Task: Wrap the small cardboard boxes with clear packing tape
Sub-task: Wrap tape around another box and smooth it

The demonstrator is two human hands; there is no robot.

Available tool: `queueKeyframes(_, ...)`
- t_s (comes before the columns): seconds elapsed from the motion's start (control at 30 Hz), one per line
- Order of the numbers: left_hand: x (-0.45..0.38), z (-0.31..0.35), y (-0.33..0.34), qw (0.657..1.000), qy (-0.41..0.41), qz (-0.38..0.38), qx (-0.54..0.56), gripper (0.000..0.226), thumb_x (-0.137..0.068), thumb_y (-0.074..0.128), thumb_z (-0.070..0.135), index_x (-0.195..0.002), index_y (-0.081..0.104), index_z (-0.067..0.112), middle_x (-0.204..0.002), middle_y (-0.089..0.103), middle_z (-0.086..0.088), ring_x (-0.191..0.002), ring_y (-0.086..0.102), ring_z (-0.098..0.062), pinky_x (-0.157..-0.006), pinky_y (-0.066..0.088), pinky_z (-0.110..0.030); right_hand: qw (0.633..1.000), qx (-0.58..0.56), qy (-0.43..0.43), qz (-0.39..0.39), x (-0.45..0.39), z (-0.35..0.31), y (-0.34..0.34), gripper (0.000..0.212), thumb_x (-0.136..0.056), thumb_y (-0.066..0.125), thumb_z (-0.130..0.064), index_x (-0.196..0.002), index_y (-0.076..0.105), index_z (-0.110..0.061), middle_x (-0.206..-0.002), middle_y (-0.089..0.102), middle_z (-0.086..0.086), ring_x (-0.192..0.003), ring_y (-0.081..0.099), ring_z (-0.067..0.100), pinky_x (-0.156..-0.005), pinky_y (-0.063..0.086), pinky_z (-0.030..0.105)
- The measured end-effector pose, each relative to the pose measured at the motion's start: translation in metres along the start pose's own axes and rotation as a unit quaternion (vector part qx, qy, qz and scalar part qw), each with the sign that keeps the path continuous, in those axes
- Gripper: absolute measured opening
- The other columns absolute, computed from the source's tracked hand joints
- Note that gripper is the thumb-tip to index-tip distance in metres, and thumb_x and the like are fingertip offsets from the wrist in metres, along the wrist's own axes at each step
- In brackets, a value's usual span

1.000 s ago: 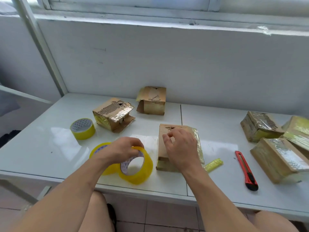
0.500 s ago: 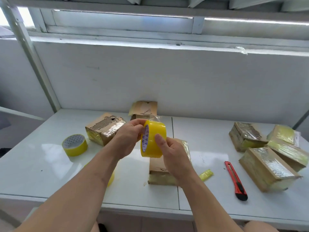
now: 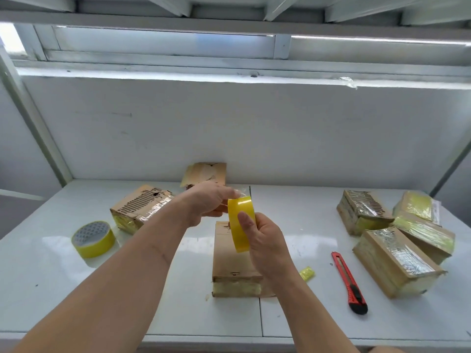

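Nearest your body, both forearms reached out over the white table [image 3: 63, 289], and the two hands met above its middle. Your right hand [image 3: 265, 240] gripped the yellow tape roll [image 3: 240, 222] — thumb curled across its outer face, fingers wrapped behind — and held it on edge, clear of the tabletop. Your left hand [image 3: 206, 203] pinched at the roll's top edge, where a clear tape end [image 3: 241, 192] stood just off the roll.

Directly under the hands lay the cardboard box [image 3: 233, 263], flat on the table, its near end showing yellowish tape. Right of it sat a small yellow tape scrap [image 3: 307, 273], and beyond that a red utility knife [image 3: 349, 282], apart from the box.

To the left, a second tape roll [image 3: 93, 238] rested flat on the table. Behind it stood a partly taped box [image 3: 140, 208] with a torn top.

On the right side, three wrapped boxes [image 3: 397, 261] crowded together, touching one another — film glinting on their tops.

Farthest back, against the white wall [image 3: 229, 128], stood one more open box [image 3: 205, 174], partly hidden behind your left hand.
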State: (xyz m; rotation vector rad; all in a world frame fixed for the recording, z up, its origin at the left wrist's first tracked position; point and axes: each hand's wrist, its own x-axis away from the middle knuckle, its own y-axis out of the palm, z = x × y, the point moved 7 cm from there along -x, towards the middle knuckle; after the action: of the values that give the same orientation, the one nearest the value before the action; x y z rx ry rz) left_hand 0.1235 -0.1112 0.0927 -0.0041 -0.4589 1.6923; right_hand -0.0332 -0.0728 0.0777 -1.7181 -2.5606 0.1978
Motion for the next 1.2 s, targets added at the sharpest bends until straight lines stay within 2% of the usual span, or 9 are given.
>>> queueKeyframes(0.1,-0.006,0.003,-0.001,0.999,0.042,0.024,0.004,0.009,-0.092,0.073,0.019,-0.085,0.075,0.014,-0.088,0.074,-0.006,-0.091,0.068,-0.024,-0.101,0.053,-0.047,1.000,-0.006,0.017,0.011,0.001,0.005,0.000,0.050,-0.086,0.047,-0.063,-0.096,0.066,-0.017,-0.098,0.072,0.014,-0.082,0.065,0.022,-0.072,0.053,0.032)
queueKeyframes(0.2,-0.012,0.005,0.003,0.995,0.068,0.065,-0.029,0.014,-0.093,0.072,0.018,-0.079,0.074,0.015,-0.081,0.070,-0.004,-0.077,0.060,-0.017,-0.079,0.054,-0.034,0.999,-0.010,0.037,0.010,0.001,0.003,0.004,0.033,-0.100,0.053,-0.046,-0.099,0.063,-0.015,-0.088,0.077,0.008,-0.079,0.075,0.020,-0.071,0.059,0.033)
queueKeyframes(0.43,-0.048,-0.001,0.003,0.992,0.039,0.119,0.017,0.019,-0.096,0.067,0.012,-0.077,0.070,0.008,-0.069,0.066,-0.005,-0.060,0.056,-0.013,-0.055,0.047,-0.021,0.990,0.010,0.131,-0.042,0.024,0.002,0.003,0.019,-0.097,0.057,-0.032,-0.105,0.060,-0.015,-0.078,0.077,0.010,-0.071,0.076,0.028,-0.069,0.060,0.040)
queueKeyframes(0.63,-0.069,-0.035,0.021,0.995,-0.014,0.091,-0.037,0.024,-0.096,0.065,0.017,-0.084,0.074,-0.001,-0.085,0.074,-0.015,-0.069,0.057,-0.018,-0.069,0.046,-0.029,0.982,-0.021,0.183,-0.049,0.021,0.003,-0.002,0.017,-0.097,0.057,-0.025,-0.109,0.055,-0.013,-0.079,0.076,0.016,-0.066,0.073,0.027,-0.066,0.061,0.040)
queueKeyframes(0.77,-0.075,-0.054,0.021,0.992,-0.069,0.086,-0.059,0.026,-0.095,0.066,0.021,-0.075,0.073,0.005,-0.080,0.071,-0.012,-0.065,0.054,-0.020,-0.063,0.041,-0.026,0.980,-0.020,0.194,-0.036,0.012,0.005,0.000,0.027,-0.099,0.059,-0.031,-0.114,0.054,-0.009,-0.082,0.076,0.019,-0.060,0.071,0.025,-0.060,0.061,0.036)
queueKeyframes(0.87,-0.079,-0.068,0.023,0.988,-0.117,0.078,-0.056,0.014,-0.085,0.070,0.011,-0.071,0.069,0.007,-0.077,0.065,-0.012,-0.065,0.052,-0.024,-0.064,0.043,-0.030,0.980,-0.015,0.197,-0.030,0.007,0.008,-0.001,0.032,-0.100,0.059,-0.036,-0.112,0.055,-0.007,-0.078,0.076,0.017,-0.059,0.071,0.024,-0.054,0.059,0.033)
queueKeyframes(1.03,-0.084,-0.082,0.029,0.984,-0.162,0.056,-0.041,0.014,-0.079,0.064,-0.007,-0.080,0.065,0.007,-0.073,0.065,-0.004,-0.071,0.055,-0.023,-0.061,0.046,-0.030,0.979,-0.020,0.204,-0.019,0.001,0.011,-0.003,0.034,-0.099,0.061,-0.039,-0.108,0.056,-0.007,-0.070,0.074,0.013,-0.056,0.070,0.024,-0.051,0.055,0.028)
queueKeyframes(1.1,-0.084,-0.085,0.027,0.980,-0.182,0.059,-0.062,0.009,-0.082,0.069,-0.002,-0.076,0.066,0.003,-0.066,0.063,-0.007,-0.065,0.057,-0.025,-0.057,0.048,-0.029,0.979,-0.021,0.203,-0.011,-0.002,0.013,-0.003,0.035,-0.098,0.062,-0.040,-0.106,0.056,-0.007,-0.068,0.073,0.013,-0.055,0.070,0.025,-0.053,0.057,0.030)
queueKeyframes(1.2,-0.086,-0.089,0.026,0.974,-0.196,0.025,-0.112,0.007,-0.083,0.068,0.001,-0.086,0.075,0.000,-0.076,0.065,-0.014,-0.059,0.062,-0.026,-0.050,0.052,-0.026,0.979,-0.020,0.203,-0.006,-0.005,0.015,-0.002,0.036,-0.097,0.063,-0.042,-0.106,0.056,-0.007,-0.066,0.072,0.013,-0.055,0.070,0.026,-0.054,0.058,0.032)
